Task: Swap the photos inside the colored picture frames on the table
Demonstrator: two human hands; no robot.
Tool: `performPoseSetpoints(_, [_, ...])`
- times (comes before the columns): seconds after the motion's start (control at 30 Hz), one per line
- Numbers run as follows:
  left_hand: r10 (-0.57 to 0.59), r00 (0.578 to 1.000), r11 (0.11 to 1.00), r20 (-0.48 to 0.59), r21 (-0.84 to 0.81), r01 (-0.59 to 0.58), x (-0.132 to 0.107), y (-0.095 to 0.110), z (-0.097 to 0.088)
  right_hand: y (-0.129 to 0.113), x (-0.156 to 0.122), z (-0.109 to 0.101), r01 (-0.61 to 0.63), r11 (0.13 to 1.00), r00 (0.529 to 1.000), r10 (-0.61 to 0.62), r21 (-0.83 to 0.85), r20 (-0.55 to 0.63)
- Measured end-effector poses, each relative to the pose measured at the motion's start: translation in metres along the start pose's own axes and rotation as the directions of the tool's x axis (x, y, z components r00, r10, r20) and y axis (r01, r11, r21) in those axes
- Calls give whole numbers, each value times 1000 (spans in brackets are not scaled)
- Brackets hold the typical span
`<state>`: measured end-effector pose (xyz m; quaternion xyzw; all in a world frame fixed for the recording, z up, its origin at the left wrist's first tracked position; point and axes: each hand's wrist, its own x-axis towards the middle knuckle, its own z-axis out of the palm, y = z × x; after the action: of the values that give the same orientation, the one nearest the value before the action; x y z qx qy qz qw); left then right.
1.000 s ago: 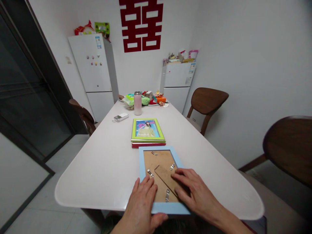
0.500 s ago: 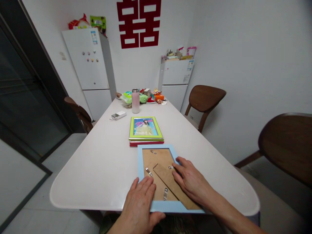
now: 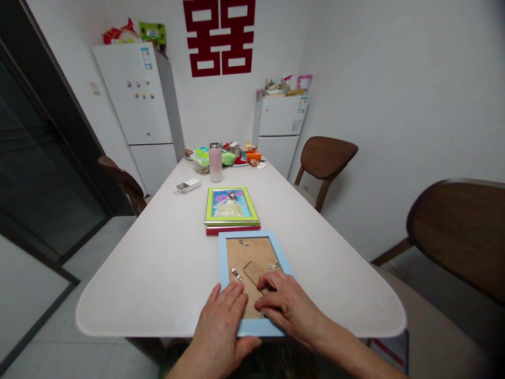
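A light-blue picture frame [image 3: 223, 263] lies face down at the near edge of the table, its brown backing board [image 3: 256, 247] showing. Flat across the frame's left side rests my left hand [image 3: 221, 321], fingers stretched out. My right hand [image 3: 290, 302] is curled over the lower right of the board, thumb and forefinger at the bottom metal clip [image 3: 262, 315], which they partly cover. Other metal clips show at the top [image 3: 244, 243], left [image 3: 236, 274] and right [image 3: 273, 266]. The stand flap [image 3: 252, 269] is mostly hidden under my right hand.
Just beyond lie a green picture frame [image 3: 254, 208] with a picture in it and a red frame [image 3: 232, 230] beneath. Farther back on the white table [image 3: 158, 273] are a pink bottle [image 3: 215, 164], a small device [image 3: 188, 185] and packets. Wooden chairs [image 3: 329, 158] flank the table.
My right hand has moved left and down from the right clip to the bottom clip, its fingers curling in. That right clip now points more sideways. My left hand stays on the frame.
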<state>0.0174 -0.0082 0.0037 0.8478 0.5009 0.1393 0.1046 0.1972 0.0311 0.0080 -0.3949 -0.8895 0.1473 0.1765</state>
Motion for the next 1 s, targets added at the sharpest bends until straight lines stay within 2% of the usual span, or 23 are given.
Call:
performPoseSetpoints(0.2, [-7,1000,999,-11,-40,7,0,0,0,-4,-2,-9,5,997,999,-8,74,46])
performPoseSetpoints(0.4, [-9,999,999,-34,-51,7,0,1,0,-7,6,-11,23,997,999,-26,68,44])
performPoseSetpoints(0.47, [29,998,999,-48,-27,-30,-1,-1,3,-8,18,-6,7,999,1000,-8,42,14])
performPoseSetpoints(0.6, [140,978,990,-156,58,-132,-3,-11,14,-9,50,8,-69,995,996,65,-70,-56])
performPoseSetpoints(0.67, [199,959,978,-203,109,-180,-3,-17,21,-8,64,14,-33,984,999,27,-173,-38])
performPoseSetpoints(0.73, [248,939,964,-238,156,-215,-2,-23,26,-7,72,19,-28,978,1000,24,-206,-20])
performPoseSetpoints(0.87, [305,915,946,-264,194,-259,1,-30,29,-4,74,24,-11,973,1000,13,-231,4])
performPoseSetpoints(1.0, [315,912,942,-263,199,-269,2,-32,27,-4,67,21,105,950,994,-101,-295,28])
